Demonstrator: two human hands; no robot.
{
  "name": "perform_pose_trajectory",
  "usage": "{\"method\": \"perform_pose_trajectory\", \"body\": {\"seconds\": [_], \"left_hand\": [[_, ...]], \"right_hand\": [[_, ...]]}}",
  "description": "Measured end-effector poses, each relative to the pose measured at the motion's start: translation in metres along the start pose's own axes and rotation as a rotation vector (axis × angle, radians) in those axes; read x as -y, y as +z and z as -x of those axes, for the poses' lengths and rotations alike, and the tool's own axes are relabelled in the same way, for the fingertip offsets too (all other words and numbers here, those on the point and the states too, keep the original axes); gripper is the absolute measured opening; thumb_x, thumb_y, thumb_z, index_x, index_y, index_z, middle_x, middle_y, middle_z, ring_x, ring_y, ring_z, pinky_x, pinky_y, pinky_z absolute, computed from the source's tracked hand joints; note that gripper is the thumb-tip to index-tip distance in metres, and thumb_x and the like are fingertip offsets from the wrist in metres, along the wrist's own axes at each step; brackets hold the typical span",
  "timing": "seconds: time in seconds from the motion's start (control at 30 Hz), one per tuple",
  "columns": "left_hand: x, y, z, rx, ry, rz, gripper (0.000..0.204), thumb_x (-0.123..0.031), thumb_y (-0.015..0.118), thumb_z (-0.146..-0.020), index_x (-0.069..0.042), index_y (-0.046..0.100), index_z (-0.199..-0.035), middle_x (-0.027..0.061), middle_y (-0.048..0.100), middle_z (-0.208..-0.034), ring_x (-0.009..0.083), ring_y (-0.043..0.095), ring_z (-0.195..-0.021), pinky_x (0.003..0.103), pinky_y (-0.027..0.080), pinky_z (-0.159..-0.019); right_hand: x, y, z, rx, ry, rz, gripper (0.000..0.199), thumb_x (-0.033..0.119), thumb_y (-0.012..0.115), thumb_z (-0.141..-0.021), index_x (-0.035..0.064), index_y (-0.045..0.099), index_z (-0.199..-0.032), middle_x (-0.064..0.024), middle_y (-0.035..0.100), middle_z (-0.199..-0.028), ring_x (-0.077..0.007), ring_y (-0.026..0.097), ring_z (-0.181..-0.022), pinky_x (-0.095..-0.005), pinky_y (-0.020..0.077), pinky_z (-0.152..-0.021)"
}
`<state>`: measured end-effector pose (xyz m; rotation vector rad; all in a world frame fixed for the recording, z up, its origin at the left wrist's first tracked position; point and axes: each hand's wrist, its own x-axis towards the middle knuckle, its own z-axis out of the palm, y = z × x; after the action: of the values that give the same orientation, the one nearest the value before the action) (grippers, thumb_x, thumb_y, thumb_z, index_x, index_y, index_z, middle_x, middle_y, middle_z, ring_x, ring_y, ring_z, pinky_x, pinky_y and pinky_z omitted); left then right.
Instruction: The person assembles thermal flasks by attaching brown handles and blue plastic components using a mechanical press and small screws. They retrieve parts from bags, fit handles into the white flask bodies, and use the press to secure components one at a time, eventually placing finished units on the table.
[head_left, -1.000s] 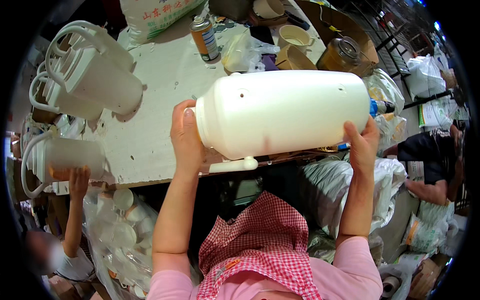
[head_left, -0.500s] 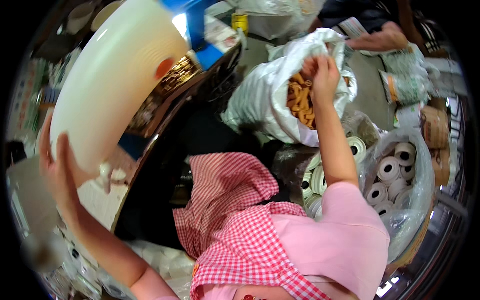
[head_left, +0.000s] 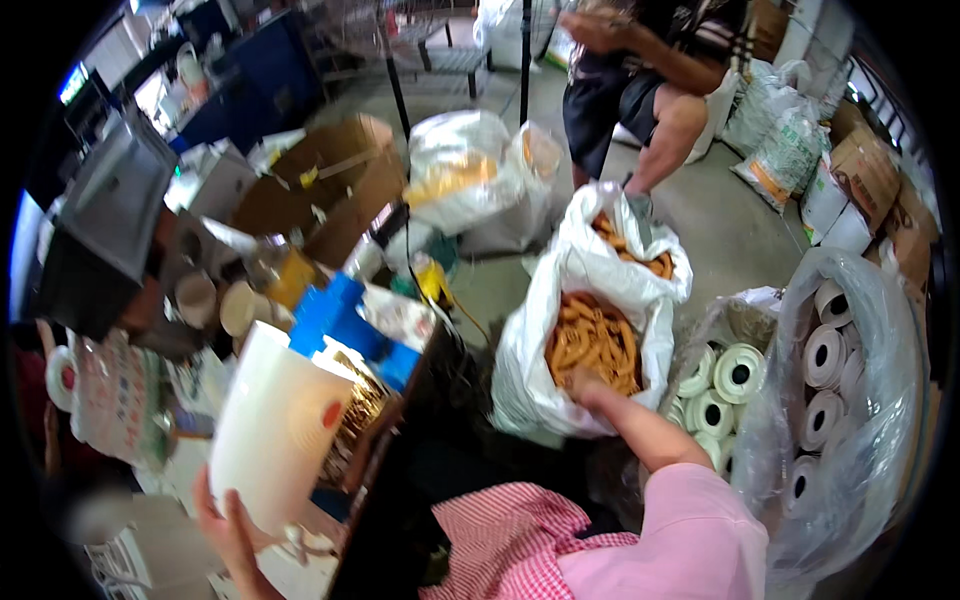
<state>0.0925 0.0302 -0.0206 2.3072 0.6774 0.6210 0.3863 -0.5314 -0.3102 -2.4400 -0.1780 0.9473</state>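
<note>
My left hand [head_left: 228, 525] grips the bottom end of a tall white plastic jug [head_left: 272, 425], held upright near the table's edge at lower left. My right hand [head_left: 583, 383] reaches down into an open white sack [head_left: 525, 350] full of orange-brown ring-shaped parts [head_left: 592, 340]; its fingers are buried among them, so what they grasp is hidden. My pink sleeve [head_left: 690, 525] and a red-checked apron [head_left: 500, 540] fill the lower middle.
A second white sack of the same parts [head_left: 630, 245] lies behind the first. Clear bags of white rolls [head_left: 835, 370] stand at the right. Cardboard boxes [head_left: 335, 185], a blue object [head_left: 345, 320] and more white jugs [head_left: 110, 395] crowd the left. Another person [head_left: 650, 85] sits at the back.
My view has swung from the table to the floor on the right. My right hand let go of the jug and went into the sack; my left hand brought the jug down and upright.
</note>
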Motion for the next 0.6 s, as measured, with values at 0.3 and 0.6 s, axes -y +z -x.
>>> {"method": "perform_pose_trajectory", "body": {"seconds": [0.3,0.6], "left_hand": [[-0.041,0.021,-0.007,-0.021,-0.001,0.065,0.05,-0.012,0.066,-0.092,0.004,0.053,-0.137,0.0163,0.053,-0.141,0.029,0.05,-0.132,0.039,0.034,-0.115],[-0.048,0.026,-0.02,-0.025,0.027,0.121,0.051,-0.02,0.067,-0.096,0.003,0.054,-0.14,0.0152,0.055,-0.141,0.0259,0.052,-0.13,0.038,0.037,-0.112]], "right_hand": [[0.041,-0.095,0.054,-0.759,-0.271,-1.129,0.032,0.032,0.063,-0.099,0.0015,0.066,-0.088,0.0011,0.056,-0.069,-0.0115,0.052,-0.06,-0.0301,0.0445,-0.058],[0.202,-0.164,0.176,-0.022,-1.055,-0.73,0.028,0.004,0.072,-0.085,0.0069,0.05,-0.069,-0.0017,0.051,-0.067,-0.0144,0.049,-0.063,-0.0286,0.0386,-0.059]]}}
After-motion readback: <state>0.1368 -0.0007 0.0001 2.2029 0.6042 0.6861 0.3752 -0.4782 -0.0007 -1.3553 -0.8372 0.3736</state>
